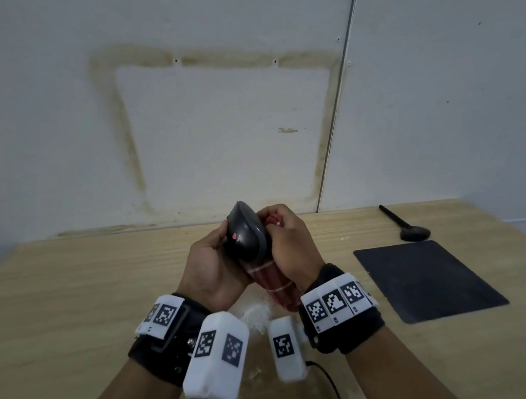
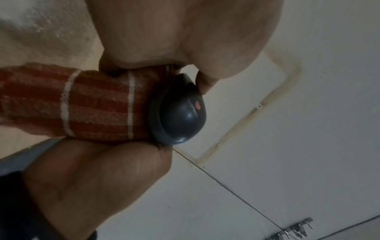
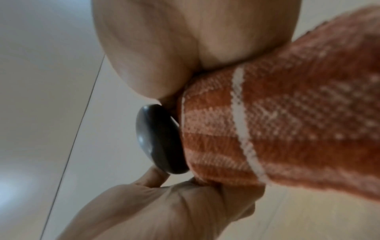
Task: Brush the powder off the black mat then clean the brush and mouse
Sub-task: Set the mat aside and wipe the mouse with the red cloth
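Glossy black rounded plastic mouse (image 1: pixel 245 238) is held up above the light wooden table (image 1: pixel 89 278), L hand (image 1: pixel 211 267) w/ fingers curled round its underside. R hand (image 1: pixel 295 247) has fingers clamped on a rolled red-and-white checked cloth (image 1: pixel 273 282), pressed against the mouse. White powder pile (image 1: pixel 256 316) lies on table below the mouse. Flat black rectangular mat (image 1: pixel 429 280) lies right of the mouse; black long-handled brush (image 1: pixel 407 227) just behind the mat.
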A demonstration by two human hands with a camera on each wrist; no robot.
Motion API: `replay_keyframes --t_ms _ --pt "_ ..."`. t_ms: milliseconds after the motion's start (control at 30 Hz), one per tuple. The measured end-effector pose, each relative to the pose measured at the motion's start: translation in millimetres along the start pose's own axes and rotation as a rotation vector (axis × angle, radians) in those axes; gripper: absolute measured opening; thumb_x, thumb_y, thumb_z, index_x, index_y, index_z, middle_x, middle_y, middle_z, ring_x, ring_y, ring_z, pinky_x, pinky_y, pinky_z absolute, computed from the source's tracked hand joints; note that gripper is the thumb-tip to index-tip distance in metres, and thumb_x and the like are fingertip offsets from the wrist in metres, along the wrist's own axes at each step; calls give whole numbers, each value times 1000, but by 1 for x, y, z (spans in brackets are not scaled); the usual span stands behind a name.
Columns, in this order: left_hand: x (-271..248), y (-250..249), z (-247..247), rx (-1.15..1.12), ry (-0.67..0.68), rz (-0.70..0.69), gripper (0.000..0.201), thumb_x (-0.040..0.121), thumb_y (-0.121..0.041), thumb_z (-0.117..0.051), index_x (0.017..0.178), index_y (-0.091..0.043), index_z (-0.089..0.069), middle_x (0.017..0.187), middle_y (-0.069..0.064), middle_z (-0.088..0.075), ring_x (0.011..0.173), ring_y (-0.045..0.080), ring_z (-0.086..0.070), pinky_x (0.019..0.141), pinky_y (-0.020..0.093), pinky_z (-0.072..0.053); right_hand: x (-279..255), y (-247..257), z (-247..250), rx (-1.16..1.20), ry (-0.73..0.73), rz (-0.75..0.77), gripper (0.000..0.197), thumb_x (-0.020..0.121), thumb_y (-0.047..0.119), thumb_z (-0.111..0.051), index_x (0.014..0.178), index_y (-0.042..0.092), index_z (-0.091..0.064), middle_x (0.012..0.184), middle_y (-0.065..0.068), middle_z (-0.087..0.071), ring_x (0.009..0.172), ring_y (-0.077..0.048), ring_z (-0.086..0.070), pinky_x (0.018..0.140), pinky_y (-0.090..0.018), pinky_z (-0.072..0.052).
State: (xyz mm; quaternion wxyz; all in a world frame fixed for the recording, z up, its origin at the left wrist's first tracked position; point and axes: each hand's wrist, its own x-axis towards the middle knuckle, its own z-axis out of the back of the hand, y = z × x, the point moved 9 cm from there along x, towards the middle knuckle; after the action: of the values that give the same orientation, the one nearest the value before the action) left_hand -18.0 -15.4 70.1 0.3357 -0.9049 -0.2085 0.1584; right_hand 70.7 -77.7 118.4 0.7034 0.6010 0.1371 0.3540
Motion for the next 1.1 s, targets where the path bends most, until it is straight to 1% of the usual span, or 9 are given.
replay_keyframes --t_ms 167,333,467,600,733,800,867,933,1100 --pt "0 -4 6 78 -39 -37 50 103 -36 -34 133 -4 -58 135 21 -60 124 37 -54 112 52 -35 -7 -7 -3 201 20 6 24 94 20 -47 86 8 -66 82 -4 -66 80 -17 -60 78 -34 -48" --pt "-5 -13 16 281 -130 -68 44 104 -29 -38 127 -1 -62 123 20 -68 116 36 -63 102 50 -46 -10 -16 -17 195 112 -50 64 77 67 -63 85 3 -64 82 -11 -67 79 -25 -63 89 -55 -52" --pt "-6 -24 17 412 -183 -168 35 104 -20 -45 124 2 -64 112 19 -73 107 34 -69 100 48 -51 -11 -18 -17 110 54 -67 51 61 62 -79 81 18 -64 81 0 -72 79 -17 -69 82 -43 -58" --pt "-13 -35 16 402 -177 -230 28 100 -10 -45 110 2 -69 96 14 -76 86 23 -74 90 44 -55 -13 -20 -11 332 -12 -125 31 82 39 -76 90 11 -65 90 -9 -73 87 -25 -71 85 -41 -57" --pt "-7 -54 23 308 -192 -273 40 90 4 -44 126 3 -62 120 20 -68 109 36 -64 102 51 -48 -14 -23 12 596 -76 -200 30 90 30 -69 102 3 -62 95 -13 -71 90 -31 -71 86 -47 -59" --pt "-3 -63 21 214 -203 -334 49 86 6 -48 135 7 -51 116 19 -65 99 31 -64 88 43 -55 -15 -23 30 580 -107 -182 22 92 28 -68 94 7 -61 87 -8 -68 85 -29 -69 78 -41 -58" --pt "-1 -66 11 164 -187 -397 61 79 -3 -60 138 9 -46 116 21 -62 94 30 -64 79 39 -57 -19 -29 42 550 -105 -173 19 93 26 -66 89 9 -61 84 -8 -64 84 -28 -64 76 -37 -51" --pt "3 -52 -12 160 -133 -399 62 80 -14 -67 136 6 -51 125 24 -61 102 34 -63 87 44 -55 -23 -36 49 586 -66 -184 20 94 27 -65 95 7 -61 91 -13 -61 87 -30 -61 76 -38 -49" --pt "15 25 -73 250 38 -143 53 101 -42 -43 128 0 -61 116 23 -69 106 38 -68 93 49 -54 -31 -40 71 735 -17 -160 38 88 26 -66 115 0 -60 84 -6 -67 76 -20 -66 69 -33 -54"
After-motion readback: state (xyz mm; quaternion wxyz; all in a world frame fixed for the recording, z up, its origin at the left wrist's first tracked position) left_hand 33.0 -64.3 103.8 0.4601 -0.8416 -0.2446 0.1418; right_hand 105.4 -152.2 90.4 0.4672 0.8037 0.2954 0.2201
